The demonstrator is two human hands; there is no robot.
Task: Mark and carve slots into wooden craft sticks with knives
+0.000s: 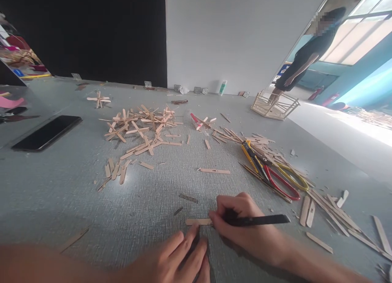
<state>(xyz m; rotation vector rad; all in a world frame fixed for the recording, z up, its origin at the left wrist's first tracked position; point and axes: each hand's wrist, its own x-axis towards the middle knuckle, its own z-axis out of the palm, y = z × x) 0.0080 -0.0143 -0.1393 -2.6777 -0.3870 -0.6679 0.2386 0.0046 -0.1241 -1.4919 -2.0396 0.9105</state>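
My right hand (pixel 241 226) grips a black pen (pixel 260 220) and presses its tip against the right end of a short wooden stick (pixel 197 221) that lies flat on the grey table (pixel 61 193). My left hand (pixel 174 260) lies just below that stick, its fingers stretched out toward it and its fingertips at the stick's lower edge. Nothing is held in the left hand.
Red-handled scissors (pixel 280 185), a yellow utility knife (pixel 249 154) and loose sticks lie to the right. A pile of crossed stick pieces (pixel 141 128) sits in the middle, a black phone (pixel 47 132) at left, a stick frame (pixel 274 105) far right. A person stands beyond the table (pixel 306 58).
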